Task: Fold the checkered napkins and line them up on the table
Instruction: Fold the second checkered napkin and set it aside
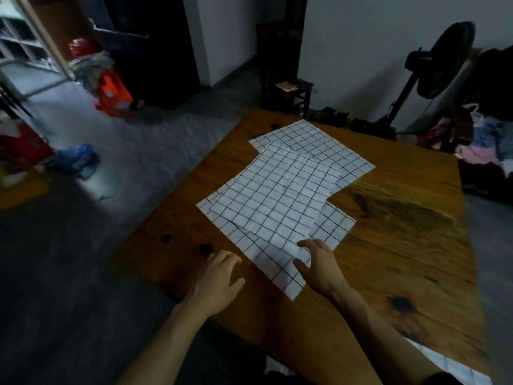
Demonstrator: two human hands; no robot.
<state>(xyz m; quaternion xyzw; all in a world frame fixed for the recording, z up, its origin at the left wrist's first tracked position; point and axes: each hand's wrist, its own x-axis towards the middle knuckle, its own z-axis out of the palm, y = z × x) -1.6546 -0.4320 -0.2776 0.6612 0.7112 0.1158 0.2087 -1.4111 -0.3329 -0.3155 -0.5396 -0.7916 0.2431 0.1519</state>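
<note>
Several white napkins with a dark grid lie flat and overlapping on the wooden table [388, 245]. The top napkin [274, 195] covers the middle of the pile, another napkin [319, 143] pokes out at the far end, and the lowest napkin [280, 270] reaches toward me. My right hand [319, 265] hovers over or touches the near corner of the pile, fingers spread. My left hand [219, 276] is over the bare table just left of the napkins, fingers loosely extended, holding nothing.
The table's left edge runs close to my left hand. A dark chair [288, 93] stands beyond the table's far end, a standing fan [433, 65] at the far right, and a pile of clothes [483, 143] beside it. Bags lie on the floor at left.
</note>
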